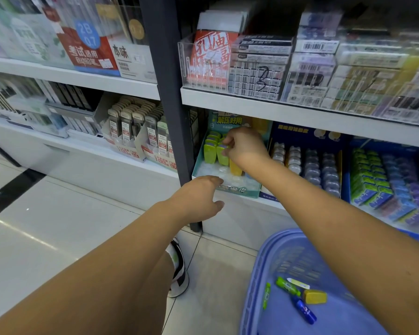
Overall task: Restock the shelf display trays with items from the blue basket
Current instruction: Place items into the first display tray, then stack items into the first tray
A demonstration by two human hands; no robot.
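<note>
The green item [224,159] sits in the teal display tray [242,191], pinched by your right hand [244,147] while your left hand [201,199] hangs loose nearby; seat it, then reach into the blue basket [259,262].

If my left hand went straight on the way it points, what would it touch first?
Probably the front lip of the teal cardboard display tray near its left corner; the left hand looks close, though depth is unclear.
</note>
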